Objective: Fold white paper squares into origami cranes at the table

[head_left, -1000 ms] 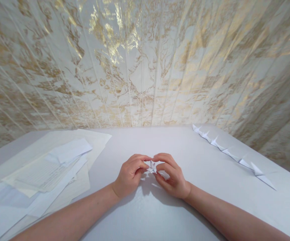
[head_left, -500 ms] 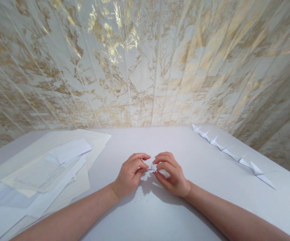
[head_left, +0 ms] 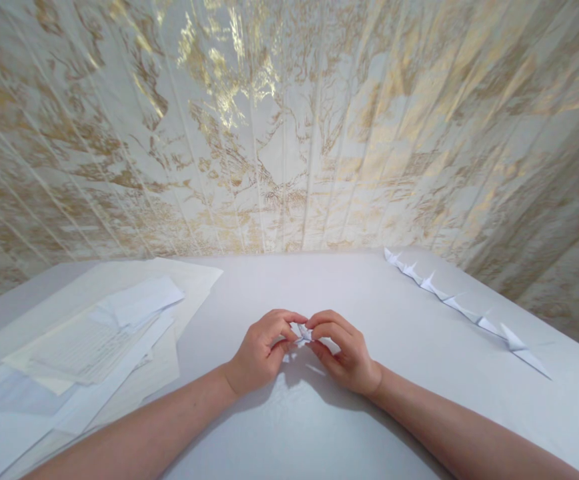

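Observation:
A small folded white paper crane (head_left: 304, 335) is pinched between my two hands, a little above the white table (head_left: 289, 427). My left hand (head_left: 267, 343) grips its left side with thumb and fingers, the index finger reaching over toward the top. From the other side, my right hand (head_left: 344, 350) holds the crane between thumb and fingertips. The fingers cover much of the paper, so its full shape is partly hidden. Shadows of both hands fall on the tabletop below.
Several folded paper cranes (head_left: 487, 325) lie in a slanting row along the table's right edge. Overlapping paper sheets (head_left: 84, 347), some with writing, cover the left side. A white-and-gold patterned curtain (head_left: 279, 133) hangs behind the table.
My left index finger has moved right, over the crane toward my right fingertips, closing the gap between the hands. My right hand has barely shifted.

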The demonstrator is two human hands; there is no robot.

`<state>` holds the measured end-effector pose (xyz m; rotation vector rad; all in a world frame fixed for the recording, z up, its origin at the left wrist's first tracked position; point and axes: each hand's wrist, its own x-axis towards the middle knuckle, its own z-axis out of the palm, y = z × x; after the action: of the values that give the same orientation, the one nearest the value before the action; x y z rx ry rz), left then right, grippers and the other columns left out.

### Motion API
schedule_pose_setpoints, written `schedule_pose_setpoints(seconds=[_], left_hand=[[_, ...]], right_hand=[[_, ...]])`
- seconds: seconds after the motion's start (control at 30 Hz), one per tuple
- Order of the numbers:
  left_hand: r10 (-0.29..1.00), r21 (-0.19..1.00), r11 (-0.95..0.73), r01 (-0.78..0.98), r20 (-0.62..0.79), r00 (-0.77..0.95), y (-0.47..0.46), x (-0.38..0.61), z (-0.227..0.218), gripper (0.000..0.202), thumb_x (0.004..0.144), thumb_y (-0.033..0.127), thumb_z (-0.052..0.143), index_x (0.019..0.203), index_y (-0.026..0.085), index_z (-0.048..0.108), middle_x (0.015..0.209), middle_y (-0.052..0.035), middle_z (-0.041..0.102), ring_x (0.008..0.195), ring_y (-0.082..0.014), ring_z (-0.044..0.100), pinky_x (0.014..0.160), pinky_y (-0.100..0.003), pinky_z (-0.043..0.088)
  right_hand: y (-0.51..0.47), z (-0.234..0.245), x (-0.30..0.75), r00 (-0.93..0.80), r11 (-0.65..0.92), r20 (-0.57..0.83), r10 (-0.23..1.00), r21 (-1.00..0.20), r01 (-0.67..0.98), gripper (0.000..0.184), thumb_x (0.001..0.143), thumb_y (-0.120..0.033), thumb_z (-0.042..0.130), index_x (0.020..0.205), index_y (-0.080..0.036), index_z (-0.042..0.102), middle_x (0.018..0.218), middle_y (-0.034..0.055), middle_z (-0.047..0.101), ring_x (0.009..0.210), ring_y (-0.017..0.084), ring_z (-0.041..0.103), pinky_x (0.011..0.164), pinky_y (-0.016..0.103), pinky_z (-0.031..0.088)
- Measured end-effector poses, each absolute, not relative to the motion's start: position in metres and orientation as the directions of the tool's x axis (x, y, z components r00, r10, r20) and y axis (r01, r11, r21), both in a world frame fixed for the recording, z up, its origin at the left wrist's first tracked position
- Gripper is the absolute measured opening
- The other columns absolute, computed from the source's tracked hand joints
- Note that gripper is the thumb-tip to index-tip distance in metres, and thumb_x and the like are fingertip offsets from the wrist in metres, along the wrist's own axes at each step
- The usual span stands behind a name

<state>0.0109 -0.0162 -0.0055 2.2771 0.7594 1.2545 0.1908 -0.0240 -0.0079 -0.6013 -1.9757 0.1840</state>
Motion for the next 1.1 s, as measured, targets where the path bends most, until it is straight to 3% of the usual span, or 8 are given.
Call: schedule_pose_setpoints(seconds=[0.1, 0.2, 0.4, 0.47, 0.63, 0.83, 0.93, 1.1], left_hand=[[0.603, 0.555, -0.796, 0.243, 0.685, 0.409, -0.016, 0.012, -0.006, 0.019, 0.074, 0.002, 0.047, 0.07, 0.02, 0.052, 0.085, -0.0032, 0.064, 0.083, -0.0146, 0.058, 0.074, -0.028, 0.046], [0.641, 0.589, -0.766, 0.257, 0.678, 0.36, -0.017, 0.012, -0.007, 0.014, 0.074, 0.006, 0.048, 0.075, 0.019, 0.054, 0.078, -0.0022, 0.062, 0.076, -0.0143, 0.058, 0.07, -0.027, 0.047], [0.74, 0.691, -0.663, 0.289, 0.547, 0.39, -0.02, 0.011, -0.004, 0.008, 0.075, 0.016, 0.051, 0.08, 0.018, 0.058, 0.076, -0.0026, 0.061, 0.073, -0.0157, 0.056, 0.069, -0.028, 0.045], [0.778, 0.743, -0.608, 0.279, 0.488, 0.397, -0.02, 0.012, -0.002, 0.005, 0.074, 0.018, 0.053, 0.075, 0.018, 0.058, 0.073, -0.002, 0.06, 0.071, -0.0155, 0.055, 0.068, -0.027, 0.044], [0.909, 0.918, -0.32, 0.233, 0.227, 0.351, -0.017, 0.017, -0.005, 0.013, 0.067, 0.023, 0.061, 0.061, 0.016, 0.052, 0.058, 0.0024, 0.05, 0.057, -0.0108, 0.045, 0.055, -0.023, 0.036], [0.911, 0.993, -0.059, 0.099, 0.013, 0.412, -0.015, 0.018, -0.013, 0.025, 0.062, 0.031, 0.065, 0.057, 0.015, 0.046, 0.052, 0.0055, 0.04, 0.05, -0.0072, 0.035, 0.047, -0.021, 0.027], [0.944, 0.982, -0.064, 0.177, 0.002, 0.329, -0.015, 0.019, -0.012, 0.028, 0.061, 0.033, 0.064, 0.054, 0.016, 0.044, 0.05, 0.0058, 0.038, 0.049, -0.0073, 0.032, 0.046, -0.021, 0.025], [0.976, 0.938, -0.091, 0.333, 0.016, 0.219, -0.018, 0.021, -0.007, 0.039, 0.061, 0.039, 0.063, 0.047, 0.018, 0.034, 0.045, 0.0071, 0.031, 0.046, -0.0068, 0.027, 0.044, -0.021, 0.02]], right_hand=[[-0.024, -0.007, 0.191, -0.371, 0.872, 0.8, 0.472, -0.36, 0.333, 0.016, 0.078, -0.007, 0.048, 0.085, -0.021, 0.051, 0.084, 0.0067, 0.059, 0.078, 0.016, 0.056, 0.066, 0.028, 0.049], [-0.025, -0.01, 0.19, -0.35, 0.867, 0.806, 0.478, -0.37, 0.333, 0.018, 0.078, -0.006, 0.049, 0.089, -0.021, 0.05, 0.08, 0.0055, 0.059, 0.076, 0.016, 0.056, 0.066, 0.028, 0.049], [-0.028, -0.014, 0.186, -0.314, 0.769, 0.707, 0.634, -0.53, 0.358, 0.007, 0.08, -0.017, 0.054, 0.086, -0.02, 0.052, 0.073, 0.0026, 0.06, 0.067, 0.014, 0.057, 0.062, 0.025, 0.047], [-0.027, -0.013, 0.185, -0.321, 0.724, 0.649, 0.69, -0.598, 0.344, 0.002, 0.081, -0.021, 0.054, 0.081, -0.02, 0.055, 0.07, 0.0021, 0.06, 0.064, 0.013, 0.056, 0.061, 0.025, 0.046], [-0.023, -0.013, 0.183, -0.28, 0.593, 0.525, 0.804, -0.743, 0.31, 0.012, 0.079, -0.028, 0.057, 0.072, -0.018, 0.057, 0.066, 0.0013, 0.059, 0.062, 0.013, 0.054, 0.06, 0.024, 0.044], [-0.021, -0.017, 0.178, -0.306, 0.316, 0.273, 0.912, -0.943, 0.102, 0.016, 0.077, -0.031, 0.056, 0.073, -0.016, 0.054, 0.059, -0.0017, 0.054, 0.054, 0.01, 0.049, 0.053, 0.022, 0.04], [-0.021, -0.017, 0.177, -0.329, 0.26, 0.228, 0.917, -0.964, 0.057, 0.019, 0.077, -0.034, 0.054, 0.074, -0.016, 0.053, 0.058, -0.0023, 0.052, 0.053, 0.01, 0.048, 0.052, 0.022, 0.039], [-0.027, -0.015, 0.176, -0.312, 0.421, 0.344, 0.885, -0.879, 0.225, 0.017, 0.079, -0.03, 0.052, 0.075, -0.015, 0.057, 0.063, 0.0009, 0.055, 0.058, 0.011, 0.049, 0.055, 0.023, 0.04]])
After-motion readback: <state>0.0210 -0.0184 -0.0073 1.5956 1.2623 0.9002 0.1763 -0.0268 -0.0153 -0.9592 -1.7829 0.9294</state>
